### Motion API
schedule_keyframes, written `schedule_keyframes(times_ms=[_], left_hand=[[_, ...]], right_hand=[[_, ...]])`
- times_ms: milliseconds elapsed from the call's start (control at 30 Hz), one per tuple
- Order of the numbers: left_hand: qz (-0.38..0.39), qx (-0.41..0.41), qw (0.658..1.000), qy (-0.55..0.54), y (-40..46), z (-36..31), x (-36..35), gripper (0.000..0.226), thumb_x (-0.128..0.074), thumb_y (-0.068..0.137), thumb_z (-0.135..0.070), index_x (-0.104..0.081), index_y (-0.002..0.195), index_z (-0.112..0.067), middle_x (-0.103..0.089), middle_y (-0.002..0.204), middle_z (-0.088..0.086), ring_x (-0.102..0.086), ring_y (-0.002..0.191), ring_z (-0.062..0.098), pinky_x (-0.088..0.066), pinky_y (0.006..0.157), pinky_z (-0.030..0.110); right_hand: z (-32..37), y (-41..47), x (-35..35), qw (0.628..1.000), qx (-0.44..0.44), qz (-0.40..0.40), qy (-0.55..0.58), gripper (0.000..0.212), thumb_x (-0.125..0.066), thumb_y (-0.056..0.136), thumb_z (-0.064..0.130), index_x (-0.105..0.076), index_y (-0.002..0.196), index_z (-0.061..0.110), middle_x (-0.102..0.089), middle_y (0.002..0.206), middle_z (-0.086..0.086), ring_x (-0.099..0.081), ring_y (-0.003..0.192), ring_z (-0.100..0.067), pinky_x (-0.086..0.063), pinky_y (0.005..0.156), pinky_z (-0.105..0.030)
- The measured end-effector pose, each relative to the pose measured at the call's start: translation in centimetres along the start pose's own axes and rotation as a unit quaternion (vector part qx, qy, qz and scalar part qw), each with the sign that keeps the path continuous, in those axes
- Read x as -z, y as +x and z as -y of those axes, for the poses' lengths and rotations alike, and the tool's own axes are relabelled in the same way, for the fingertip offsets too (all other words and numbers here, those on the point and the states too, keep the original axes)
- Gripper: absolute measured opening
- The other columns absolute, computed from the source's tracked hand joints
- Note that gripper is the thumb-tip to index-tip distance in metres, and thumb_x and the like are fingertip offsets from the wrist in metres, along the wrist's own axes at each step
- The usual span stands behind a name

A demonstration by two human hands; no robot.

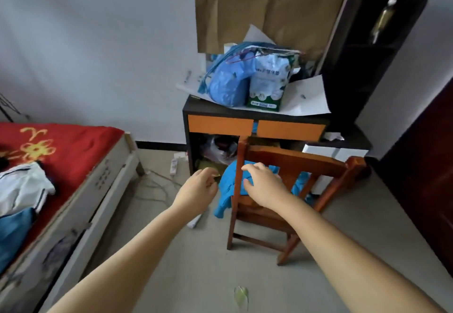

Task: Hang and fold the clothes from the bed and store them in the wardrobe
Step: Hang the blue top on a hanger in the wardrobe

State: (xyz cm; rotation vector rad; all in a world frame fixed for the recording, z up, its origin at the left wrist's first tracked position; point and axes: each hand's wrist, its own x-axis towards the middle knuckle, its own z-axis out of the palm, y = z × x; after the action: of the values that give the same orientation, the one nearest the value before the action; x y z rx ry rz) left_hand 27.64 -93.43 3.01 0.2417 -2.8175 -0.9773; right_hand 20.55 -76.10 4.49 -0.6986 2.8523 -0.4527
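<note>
A bright blue garment [226, 190] lies crumpled on the seat of a wooden chair [291, 163], one part hanging off the seat's left side. My right hand [263, 185] hovers over the garment just behind the chair's back post, fingers loosely curled and holding nothing. My left hand [199, 187] reaches in from the left beside the garment, fingers relaxed and empty. On the bed [81, 165] at the left, a white garment with dark trim [22, 190] and a blue garment [12, 234] lie on the red cover.
A dark cabinet with orange drawers [255, 126] stands against the wall behind the chair, piled with bags [247, 79] and papers. A tall dark shelf [367, 55] stands at the right. Cables and a power strip [173, 165] lie on the floor between bed and cabinet.
</note>
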Motion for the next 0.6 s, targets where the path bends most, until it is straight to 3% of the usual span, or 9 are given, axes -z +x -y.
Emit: schedule_keyframes(times_ms=[200,400,600], left_hand=[[0.050,-0.027,0.998,-0.006,3.7,-1.6,-3.0,0.030,-0.051,0.095,-0.020,-0.056,0.124,-0.019,-0.059,0.112,-0.002,-0.056,0.096,0.011,-0.047,0.082,0.025],[0.026,-0.042,0.999,-0.022,10.4,-3.3,-3.6,0.025,-0.051,0.095,-0.025,-0.060,0.118,-0.022,-0.056,0.104,-0.009,-0.053,0.086,0.006,-0.041,0.069,0.017],[0.004,-0.008,0.999,-0.032,15.1,-2.6,-2.8,0.027,-0.048,0.095,-0.017,-0.059,0.120,-0.018,-0.060,0.111,0.000,-0.059,0.097,0.014,-0.050,0.084,0.031]], right_hand=[[-4.3,0.7,0.9,0.999,-0.042,-0.028,0.008,0.041,-0.040,0.102,0.031,-0.040,0.142,0.025,-0.041,0.144,-0.001,-0.041,0.130,-0.023,-0.036,0.101,-0.043],[-6.9,6.4,4.0,0.997,-0.020,-0.073,0.021,0.038,-0.042,0.101,0.030,-0.045,0.138,0.023,-0.043,0.142,-0.002,-0.047,0.125,-0.023,-0.040,0.098,-0.040],[-7.3,13.2,5.8,0.997,0.015,-0.065,0.029,0.035,-0.042,0.100,0.026,-0.048,0.135,0.021,-0.045,0.140,-0.003,-0.047,0.124,-0.024,-0.041,0.099,-0.042]])
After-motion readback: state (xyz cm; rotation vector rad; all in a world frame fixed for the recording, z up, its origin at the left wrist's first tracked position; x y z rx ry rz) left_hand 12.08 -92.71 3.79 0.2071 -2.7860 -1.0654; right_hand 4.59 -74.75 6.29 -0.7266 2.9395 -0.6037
